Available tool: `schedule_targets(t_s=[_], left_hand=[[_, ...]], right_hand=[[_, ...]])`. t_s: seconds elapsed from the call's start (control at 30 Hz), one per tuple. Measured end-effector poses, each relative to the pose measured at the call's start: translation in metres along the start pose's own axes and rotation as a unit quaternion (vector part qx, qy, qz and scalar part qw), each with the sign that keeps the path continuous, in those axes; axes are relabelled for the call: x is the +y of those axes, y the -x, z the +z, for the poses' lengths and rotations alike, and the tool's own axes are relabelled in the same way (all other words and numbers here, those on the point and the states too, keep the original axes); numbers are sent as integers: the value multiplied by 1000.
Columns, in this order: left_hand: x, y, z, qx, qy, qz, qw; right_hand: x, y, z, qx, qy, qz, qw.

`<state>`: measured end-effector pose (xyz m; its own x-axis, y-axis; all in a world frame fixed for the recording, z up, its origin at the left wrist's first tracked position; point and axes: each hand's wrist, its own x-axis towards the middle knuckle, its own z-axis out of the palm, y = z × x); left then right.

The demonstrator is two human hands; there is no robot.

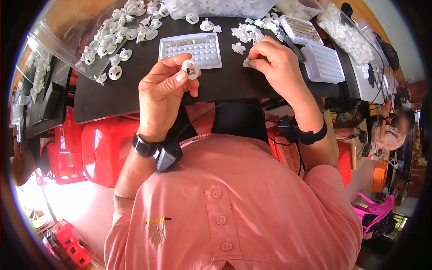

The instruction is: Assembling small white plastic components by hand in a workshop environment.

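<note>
Up close, both hands pinched shut: left hand [163, 87] on round white plastic cap [191, 69], right hand [278, 67] on small white piece [246, 63].

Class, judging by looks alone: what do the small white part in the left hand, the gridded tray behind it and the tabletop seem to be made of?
White part, held in the left hand: probably moulded plastic, opaque, slightly glossy, with crisp rounded edges.
Gridded tray: likely thin formed plastic, pale and translucent, its pockets catching light.
Tabletop: black and matte; possibly a laminate or mat, which cannot be told.
</note>
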<state>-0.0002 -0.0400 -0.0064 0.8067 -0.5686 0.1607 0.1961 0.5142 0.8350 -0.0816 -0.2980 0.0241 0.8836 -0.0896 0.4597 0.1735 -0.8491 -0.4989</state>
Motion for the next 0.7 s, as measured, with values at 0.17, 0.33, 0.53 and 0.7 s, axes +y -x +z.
schedule_targets(t_s=[0.17,0.33,0.53,0.7], left_hand=[[1,0,-1,-12,16,1,1000],[0,-1,-1,-6,25,-2,1000],[-1,1,-3,-17,18,14,1000],[-1,1,-3,-13,23,11,1000]], right_hand=[[10,6,-3,-23,19,-13,999],[10,7,0,-20,28,-63,997],[9,7,1,4,87,-112,990],[-4,14,5,26,108,-73,991]])
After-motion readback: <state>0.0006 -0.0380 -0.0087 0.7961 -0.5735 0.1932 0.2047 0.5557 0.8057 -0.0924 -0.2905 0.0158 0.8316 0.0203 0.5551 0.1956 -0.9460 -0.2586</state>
